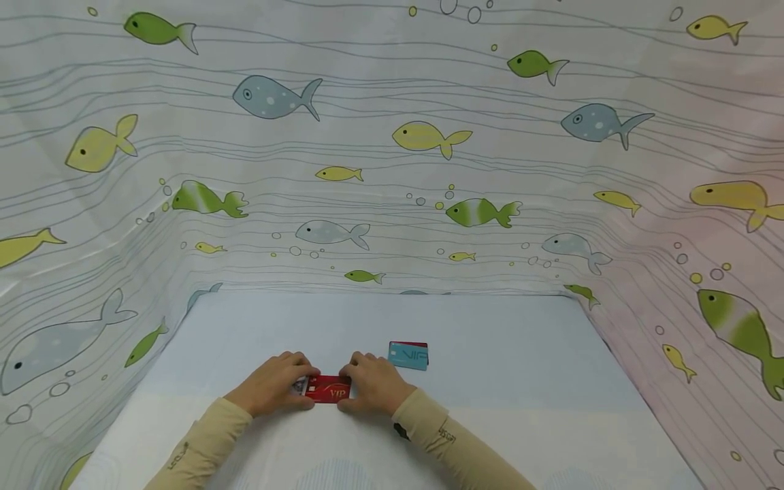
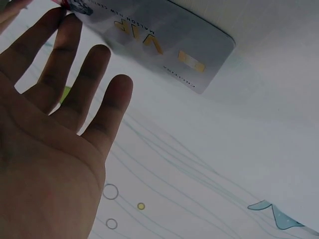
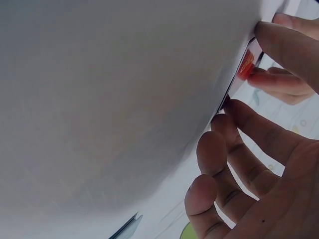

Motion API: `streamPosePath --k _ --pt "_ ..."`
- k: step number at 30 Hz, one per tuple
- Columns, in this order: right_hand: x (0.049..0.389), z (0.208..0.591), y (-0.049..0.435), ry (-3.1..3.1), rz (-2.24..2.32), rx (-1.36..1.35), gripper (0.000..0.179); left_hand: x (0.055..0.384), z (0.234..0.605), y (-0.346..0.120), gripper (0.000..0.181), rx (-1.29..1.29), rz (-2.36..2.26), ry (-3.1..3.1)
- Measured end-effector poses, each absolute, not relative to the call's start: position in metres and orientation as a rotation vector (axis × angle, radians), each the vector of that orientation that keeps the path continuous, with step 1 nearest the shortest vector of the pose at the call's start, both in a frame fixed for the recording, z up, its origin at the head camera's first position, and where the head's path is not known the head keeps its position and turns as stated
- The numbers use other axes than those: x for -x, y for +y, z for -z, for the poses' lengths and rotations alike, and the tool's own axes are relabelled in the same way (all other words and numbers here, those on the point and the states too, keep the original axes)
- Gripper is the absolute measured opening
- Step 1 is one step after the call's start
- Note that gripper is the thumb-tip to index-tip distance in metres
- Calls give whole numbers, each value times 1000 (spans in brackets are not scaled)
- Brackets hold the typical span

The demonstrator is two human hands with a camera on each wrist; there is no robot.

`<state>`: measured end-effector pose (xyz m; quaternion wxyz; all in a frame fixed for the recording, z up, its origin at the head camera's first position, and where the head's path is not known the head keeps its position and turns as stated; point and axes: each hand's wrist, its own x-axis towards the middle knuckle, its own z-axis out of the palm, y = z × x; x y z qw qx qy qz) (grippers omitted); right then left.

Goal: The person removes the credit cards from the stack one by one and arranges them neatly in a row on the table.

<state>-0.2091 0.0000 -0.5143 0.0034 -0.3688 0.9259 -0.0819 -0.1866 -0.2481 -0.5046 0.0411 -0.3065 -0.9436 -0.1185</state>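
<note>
A red card (image 1: 331, 390) marked VIP lies low over the table between both hands in the head view. My left hand (image 1: 277, 385) pinches its left end, thumb at the near edge and index finger at the far edge. My right hand (image 1: 378, 385) pinches the right end in the same way. A grey card (image 2: 197, 47) with gold VIP letters and a chip shows past the left fingertips in the left wrist view; in the head view it is mostly hidden by the left hand. The right wrist view shows the right hand (image 3: 269, 179) with fingertips at a thin card edge.
Behind the right hand a blue card (image 1: 407, 356) lies on the white table (image 1: 508, 354), partly covering another red card (image 1: 421, 344). A fish-patterned cloth (image 1: 392, 204) rises at the table's back and both sides.
</note>
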Motion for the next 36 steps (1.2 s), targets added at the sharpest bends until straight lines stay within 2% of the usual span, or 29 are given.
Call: streamPosePath --k 17,26,36 --pt "208 515 4 2911 256 1154 57 193 506 -249 56 905 346 -2920" --pt "208 505 16 2934 367 1100 57 194 503 -241 47 885 390 -2890" --pt "214 507 33 2932 472 1088 56 204 500 -226 48 938 319 -2813"
